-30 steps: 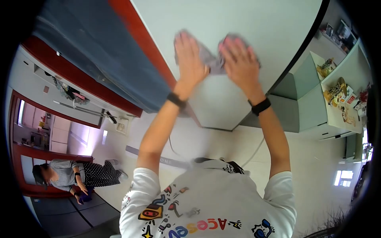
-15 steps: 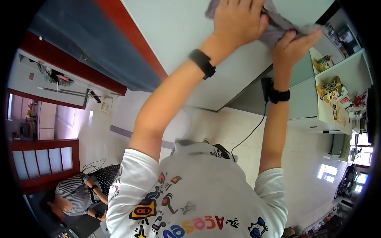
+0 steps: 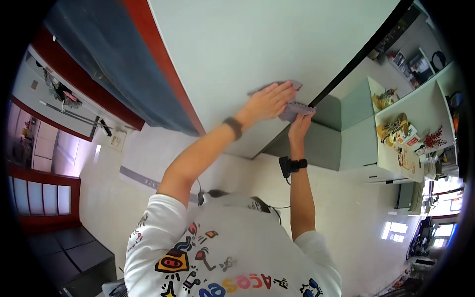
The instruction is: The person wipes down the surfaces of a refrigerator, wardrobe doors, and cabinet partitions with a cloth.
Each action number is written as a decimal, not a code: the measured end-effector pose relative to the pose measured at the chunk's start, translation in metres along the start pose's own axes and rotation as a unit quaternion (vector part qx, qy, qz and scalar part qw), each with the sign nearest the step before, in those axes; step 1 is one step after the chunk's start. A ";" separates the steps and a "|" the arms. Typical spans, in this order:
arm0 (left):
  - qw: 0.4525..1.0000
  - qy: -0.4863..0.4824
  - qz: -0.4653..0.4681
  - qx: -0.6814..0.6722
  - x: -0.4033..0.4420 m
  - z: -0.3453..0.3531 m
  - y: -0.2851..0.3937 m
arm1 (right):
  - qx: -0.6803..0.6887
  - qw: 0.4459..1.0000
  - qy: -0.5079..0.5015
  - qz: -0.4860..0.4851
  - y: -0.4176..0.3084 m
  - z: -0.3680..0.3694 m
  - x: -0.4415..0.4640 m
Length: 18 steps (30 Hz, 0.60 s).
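A grey cloth (image 3: pixel 296 110) lies bunched against a tall pale panel (image 3: pixel 232 54), near the panel's dark right edge. My left hand (image 3: pixel 269 102) is on top of the cloth, pressing it to the panel with the fingers close together. Just below and to the right, my right hand (image 3: pixel 299 127) pinches the cloth's lower right part by the dark edge. Part of the cloth is hidden under my left hand. Each wrist wears a black band; a small dark device (image 3: pixel 285 167) sits on the right one.
A red-brown frame (image 3: pixel 168 64) and blue-grey curtain (image 3: pixel 106 54) stand left of the panel. To the right, a cabinet shelf (image 3: pixel 396 148) carries ornaments and red berries. Grey cushioned surfaces (image 3: pixel 316 143) lie behind my right hand. A doormat (image 3: pixel 143 178) is on the floor.
Both hands and the cloth have moved down the panel, and slightly left. The view has shifted; the person seated at lower left is out of sight.
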State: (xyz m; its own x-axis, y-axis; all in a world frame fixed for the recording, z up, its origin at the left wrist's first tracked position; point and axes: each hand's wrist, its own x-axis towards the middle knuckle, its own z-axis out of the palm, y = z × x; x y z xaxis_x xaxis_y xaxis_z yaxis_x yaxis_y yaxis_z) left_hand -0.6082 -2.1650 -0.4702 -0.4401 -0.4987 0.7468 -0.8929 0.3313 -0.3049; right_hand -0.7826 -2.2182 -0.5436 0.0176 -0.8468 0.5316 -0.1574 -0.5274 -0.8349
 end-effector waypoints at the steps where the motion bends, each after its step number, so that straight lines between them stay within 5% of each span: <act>1: 1.000 0.008 -0.012 -0.014 0.008 -0.005 0.002 | 0.021 1.000 -0.004 -0.015 -0.017 -0.005 0.013; 4: 0.995 0.073 -0.064 -0.032 0.059 -0.028 0.003 | 0.051 0.997 -0.043 -0.047 -0.048 -0.024 0.066; 7: 0.987 0.141 -0.077 -0.004 0.131 -0.065 -0.004 | 0.090 0.977 -0.076 -0.178 -0.101 -0.040 0.147; 12: 0.963 0.241 -0.098 0.076 0.194 -0.084 -0.011 | 0.317 0.944 -0.084 -0.044 -0.192 -0.039 0.184; 16: 0.952 0.282 -0.101 0.069 0.197 -0.079 -0.009 | 0.420 0.899 -0.115 -0.047 -0.175 -0.032 0.181; 18: 0.950 0.292 -0.096 0.053 0.194 -0.072 -0.007 | 0.380 0.919 -0.098 -0.032 -0.152 -0.032 0.177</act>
State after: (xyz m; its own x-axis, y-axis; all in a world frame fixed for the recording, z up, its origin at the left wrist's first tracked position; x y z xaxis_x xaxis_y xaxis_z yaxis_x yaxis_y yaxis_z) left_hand -0.6805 -2.2067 -0.2804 -0.1676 -0.0028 0.9858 -0.9697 0.1806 -0.1644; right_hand -0.7868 -2.2854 -0.3180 0.1925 -0.7696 0.6088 0.5846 -0.4084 -0.7010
